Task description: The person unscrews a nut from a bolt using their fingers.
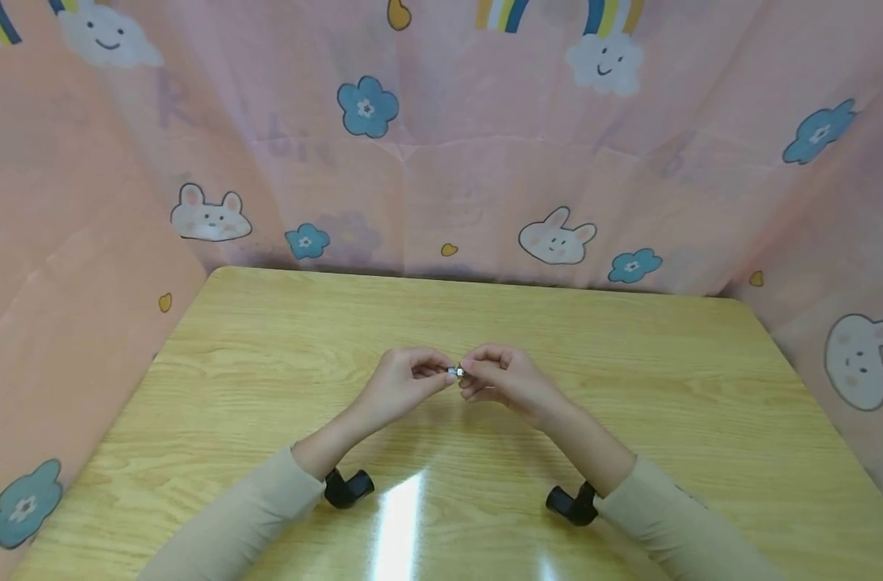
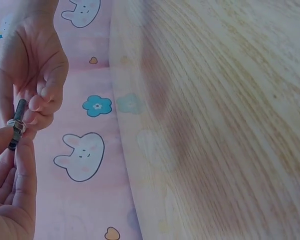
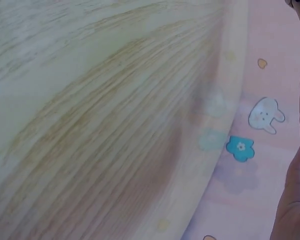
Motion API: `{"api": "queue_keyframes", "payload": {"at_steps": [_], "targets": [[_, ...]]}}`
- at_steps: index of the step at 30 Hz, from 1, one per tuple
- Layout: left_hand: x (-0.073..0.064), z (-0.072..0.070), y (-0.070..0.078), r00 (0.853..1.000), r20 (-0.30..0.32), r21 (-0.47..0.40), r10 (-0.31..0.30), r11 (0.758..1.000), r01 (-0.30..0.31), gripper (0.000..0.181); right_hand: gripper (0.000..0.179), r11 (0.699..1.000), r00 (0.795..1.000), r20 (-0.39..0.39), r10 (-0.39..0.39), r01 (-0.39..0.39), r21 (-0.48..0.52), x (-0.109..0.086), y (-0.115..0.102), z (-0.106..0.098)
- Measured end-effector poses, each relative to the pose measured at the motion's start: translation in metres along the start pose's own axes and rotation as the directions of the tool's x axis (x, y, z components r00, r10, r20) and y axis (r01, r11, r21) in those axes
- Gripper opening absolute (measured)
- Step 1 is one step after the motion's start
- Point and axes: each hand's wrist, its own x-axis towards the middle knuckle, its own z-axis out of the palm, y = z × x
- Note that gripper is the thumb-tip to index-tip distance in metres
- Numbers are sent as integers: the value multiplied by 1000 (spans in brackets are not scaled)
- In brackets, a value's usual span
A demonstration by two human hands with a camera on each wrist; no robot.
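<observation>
Between both hands, above the middle of the table, is a small metal bolt point(image 2: 21, 109) with a shiny nut point(image 2: 16, 125) round it. My left hand point(image 1: 412, 378) pinches one end of the bolt between thumb and finger. From the other side, my right hand point(image 1: 510, 379) holds its thumb and fingers about the threaded end, close to the nut. The fingertips of the two hands almost meet. In the right wrist view only parts of the hands show at the right edge, and the bolt is hidden there.
The wood-grain table point(image 1: 303, 323) spreads under both hands, with a bright reflection near its front. A pink printed cloth point(image 1: 441, 186) hangs behind it and at the sides. Black wrist-worn devices point(image 1: 349, 489) sit by both sleeve cuffs.
</observation>
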Motion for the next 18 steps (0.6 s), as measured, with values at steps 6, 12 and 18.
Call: {"api": "queue_keyframes", "payload": {"at_steps": [6,12,18], "targets": [[-1,-1,-1,1000,-7,-41,-31,999,30,15,16,997,997,-9,-73,73,-41,1,-2,2],[-4,-5,1,1000,-12,-34,10,999,-10,13,7,993,994,-29,-104,103,-51,3,-6,7],[-9,-10,0,997,-40,-34,69,997,-71,13,6,993,994,-51,-97,93,-71,4,-3,11]]}}
